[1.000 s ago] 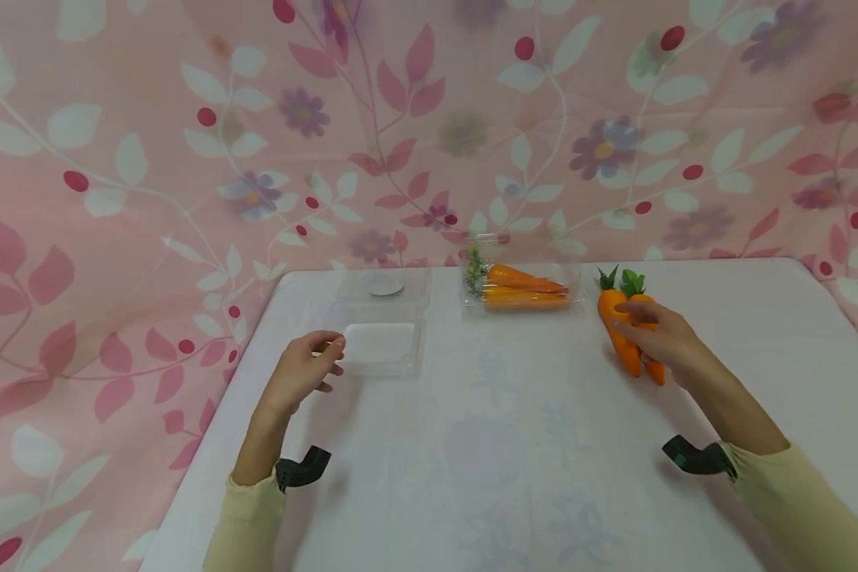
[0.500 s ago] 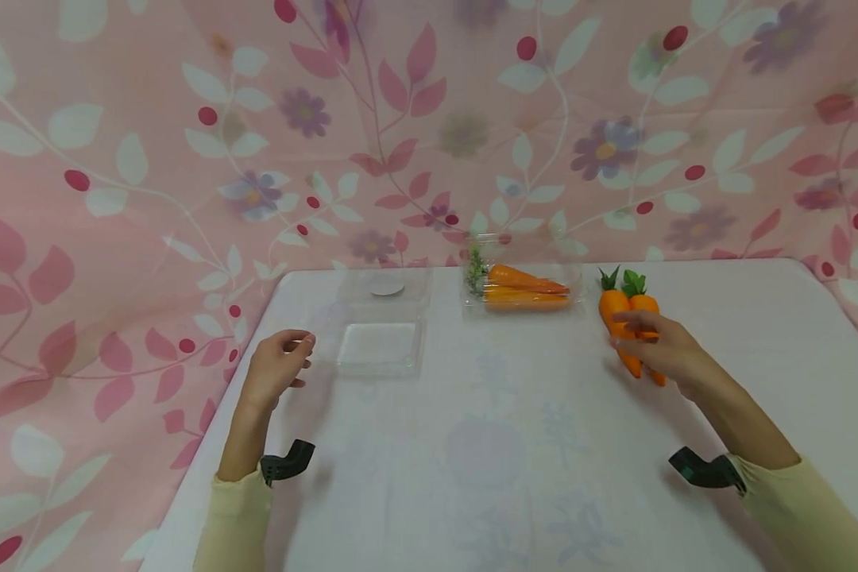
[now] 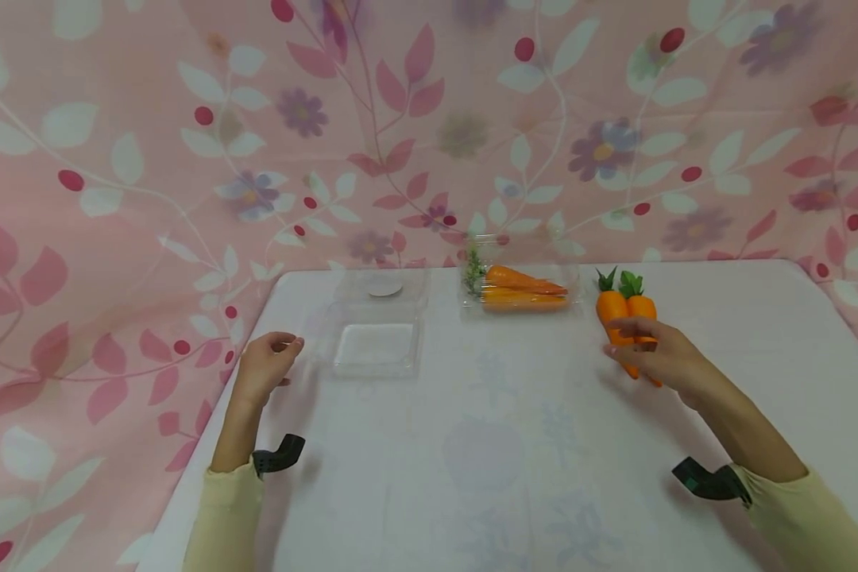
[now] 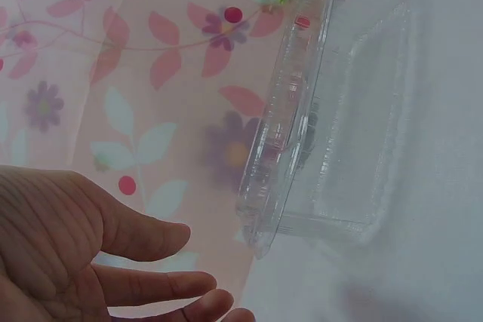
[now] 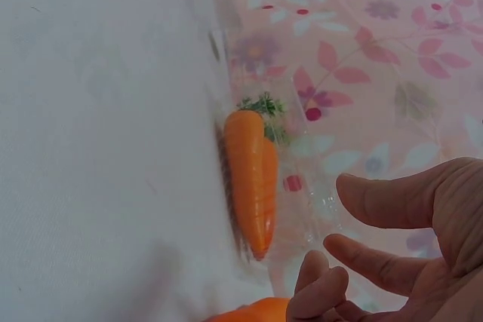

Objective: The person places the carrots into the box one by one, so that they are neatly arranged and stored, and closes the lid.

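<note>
"Hovering over the two loose carrots (image 3: 612, 308) at the right of the desk (image 3: 472, 492), is that right grip (image 3: 666, 357) holding anything?"

"No. Its fingers are loosely bent, nothing between them. I can't tell whether the fingertips touch the orange beneath."

"Why lie the pair that way?"

"Leafy tops (image 3: 631, 284) to the far side, tips pointing near; I'd guess that leaves the thick bodies within easy reach."

"And the left grip (image 3: 264, 365)?"

"Holding nothing, fingers relaxed, just left of a clear box (image 3: 375, 345). Its lid (image 3: 353, 287) is folded back on the far side, presumably so the hollow is reachable from above."

"The other box (image 3: 577, 297)?"

"Far middle, between that one and the loose pair. Its packed carrots (image 3: 525, 297) lie sideways, greens (image 3: 474, 270) leftward, probably because they fit lengthwise."
</note>
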`<act>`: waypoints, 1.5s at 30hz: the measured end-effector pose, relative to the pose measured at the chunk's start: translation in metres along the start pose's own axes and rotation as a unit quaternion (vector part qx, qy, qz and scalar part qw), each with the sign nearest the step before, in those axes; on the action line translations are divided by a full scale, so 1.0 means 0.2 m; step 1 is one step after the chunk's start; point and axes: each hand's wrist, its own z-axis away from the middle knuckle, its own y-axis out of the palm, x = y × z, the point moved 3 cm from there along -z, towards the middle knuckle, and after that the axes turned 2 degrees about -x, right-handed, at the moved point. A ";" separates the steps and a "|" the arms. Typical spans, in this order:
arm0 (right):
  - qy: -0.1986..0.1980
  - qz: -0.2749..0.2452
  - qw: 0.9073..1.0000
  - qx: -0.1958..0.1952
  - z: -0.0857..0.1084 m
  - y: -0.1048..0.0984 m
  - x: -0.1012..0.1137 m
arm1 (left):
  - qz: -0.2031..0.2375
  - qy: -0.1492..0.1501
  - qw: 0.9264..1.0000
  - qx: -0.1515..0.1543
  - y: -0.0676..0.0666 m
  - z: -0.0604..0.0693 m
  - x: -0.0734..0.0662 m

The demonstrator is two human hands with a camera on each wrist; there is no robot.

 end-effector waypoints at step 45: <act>-0.056 0.002 0.998 0.002 0.02 0.03 -0.04 | 0.106 -0.009 0.990 0.095 0.13 -0.13 0.13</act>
